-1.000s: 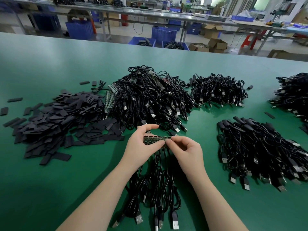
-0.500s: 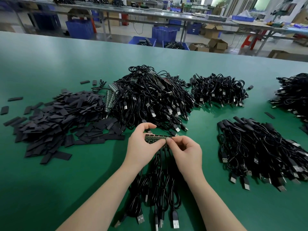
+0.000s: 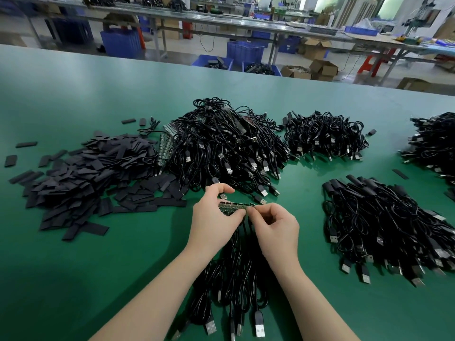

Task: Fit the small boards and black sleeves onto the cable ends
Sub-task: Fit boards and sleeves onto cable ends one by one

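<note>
cable heaps (image 3: 229, 148) ahead, sleeve pile (image 3: 81, 173) left

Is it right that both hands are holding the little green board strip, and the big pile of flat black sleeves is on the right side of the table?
Not quite. The sleeves are piled on the left side of the table, as the head view shows. The rest is right: the left hand and right hand both hold the board strip.

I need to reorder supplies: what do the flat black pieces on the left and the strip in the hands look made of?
Black pieces: matte, flat, probably flattened plastic sleeving. Strip: green circuit board, apparently rigid, with small dark parts.
</note>
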Available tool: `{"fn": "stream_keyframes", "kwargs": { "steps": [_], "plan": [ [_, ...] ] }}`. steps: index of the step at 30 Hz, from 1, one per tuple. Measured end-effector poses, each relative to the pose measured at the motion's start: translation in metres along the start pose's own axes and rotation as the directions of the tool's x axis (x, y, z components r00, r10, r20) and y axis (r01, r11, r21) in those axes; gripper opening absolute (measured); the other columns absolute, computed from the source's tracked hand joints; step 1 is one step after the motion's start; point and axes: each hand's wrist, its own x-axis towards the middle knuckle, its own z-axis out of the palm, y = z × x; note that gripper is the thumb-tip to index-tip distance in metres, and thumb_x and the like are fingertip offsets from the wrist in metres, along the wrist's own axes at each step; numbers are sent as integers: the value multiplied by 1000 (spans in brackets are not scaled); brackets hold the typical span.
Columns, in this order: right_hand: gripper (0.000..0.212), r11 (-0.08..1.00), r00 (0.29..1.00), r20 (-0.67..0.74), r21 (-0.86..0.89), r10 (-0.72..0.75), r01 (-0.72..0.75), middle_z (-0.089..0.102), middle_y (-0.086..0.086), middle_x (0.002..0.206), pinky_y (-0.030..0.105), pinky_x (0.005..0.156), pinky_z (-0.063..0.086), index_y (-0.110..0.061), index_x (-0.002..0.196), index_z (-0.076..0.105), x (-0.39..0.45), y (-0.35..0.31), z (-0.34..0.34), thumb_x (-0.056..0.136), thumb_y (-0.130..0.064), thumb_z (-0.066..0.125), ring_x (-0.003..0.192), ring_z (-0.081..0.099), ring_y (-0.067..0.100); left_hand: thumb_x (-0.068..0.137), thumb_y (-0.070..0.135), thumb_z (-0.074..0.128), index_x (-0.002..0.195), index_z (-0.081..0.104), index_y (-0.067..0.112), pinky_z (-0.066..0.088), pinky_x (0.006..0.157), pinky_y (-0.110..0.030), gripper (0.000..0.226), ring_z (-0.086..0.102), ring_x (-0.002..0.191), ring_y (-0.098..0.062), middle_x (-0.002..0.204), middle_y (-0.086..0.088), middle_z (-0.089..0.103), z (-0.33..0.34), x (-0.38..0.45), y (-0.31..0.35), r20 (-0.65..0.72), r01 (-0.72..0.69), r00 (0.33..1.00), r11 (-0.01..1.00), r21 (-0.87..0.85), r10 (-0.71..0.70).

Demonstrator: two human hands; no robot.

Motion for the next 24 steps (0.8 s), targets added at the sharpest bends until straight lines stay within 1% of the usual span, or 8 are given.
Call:
{"fn": "stream_keyframes", "kwargs": {
  "steps": [5, 9, 13, 15, 18, 21, 23, 24],
  "plan": [
    [14, 998, 999, -52, 58, 12, -9, 71, -13, 71, 11, 64, 46, -24, 74, 72, -1, -2, -2, 87, -20, 75, 65, 60, -2, 74, 26, 80, 97, 49, 42, 41, 56, -10, 43, 59, 62, 0, 84, 7, 66, -2, 1, -2, 13, 35, 999, 999, -7, -35],
    [13, 989, 972, -226, 115, -60, 88, 64, -17, 70, 12, 57, 45, -26, 82, 64, -2, -7, -11, 94, -21, 67, 60, 55, 0, 77, 29, 78, 111, 45, 45, 42, 70, -11, 50, 59, 88, 3, 97, 16, 64, -3, 1, -7, 73, 45, 996, 998, 34, -47],
    [12, 943, 880, -449, 200, -153, 266, 62, -14, 82, 18, 55, 48, -29, 94, 58, 8, -27, -34, 100, -18, 57, 62, 55, 3, 83, 28, 72, 134, 37, 42, 34, 72, 1, 64, 50, 88, 8, 115, 27, 54, -2, 0, -10, 129, -58, 991, 981, 186, 34],
    [18, 907, 803, -524, 124, -285, 403, 60, -17, 84, 19, 56, 45, -35, 96, 56, 13, -45, -45, 100, -17, 56, 63, 52, 6, 84, 27, 72, 140, 37, 38, 29, 83, -2, 67, 47, 108, 4, 127, 22, 46, 0, 0, -12, 142, -90, 988, 965, 248, 56],
    [21, 843, 739, -487, 10, -465, 537, 58, -16, 88, 24, 64, 45, -38, 98, 56, 15, -75, -48, 99, -17, 58, 72, 55, 12, 86, 29, 72, 137, 49, 32, 18, 100, -5, 56, 35, 125, 3, 135, 17, 42, -2, 2, -10, 104, -176, 983, 923, 342, 149],
    [21, 833, 785, -367, 47, -500, 552, 57, -13, 88, 23, 65, 47, -36, 98, 55, 12, -100, -36, 99, -15, 57, 76, 57, 9, 96, 36, 57, 128, 58, 24, 25, 104, -9, 34, 38, 122, 3, 127, 16, 48, -8, 2, 0, -73, -298, 941, 909, 292, 331],
    [18, 858, 860, -271, 168, -433, 485, 56, -5, 86, 33, 60, 49, -32, 96, 53, 10, -112, -23, 101, -14, 54, 68, 56, 24, 100, 33, 49, 124, 60, 15, 31, 107, -19, 32, 44, 121, -2, 122, 7, 55, -14, 1, 6, -220, -436, 837, 853, 286, 502],
    [16, 865, 895, -233, 255, -379, 433, 54, -2, 84, 33, 57, 48, -28, 96, 52, 10, -115, -17, 101, -13, 52, 62, 54, 24, 99, 29, 48, 123, 61, 11, 32, 107, -23, 33, 45, 121, -6, 121, 0, 57, -16, 0, 8, -267, -509, 765, 804, 308, 587]
  ]
}}
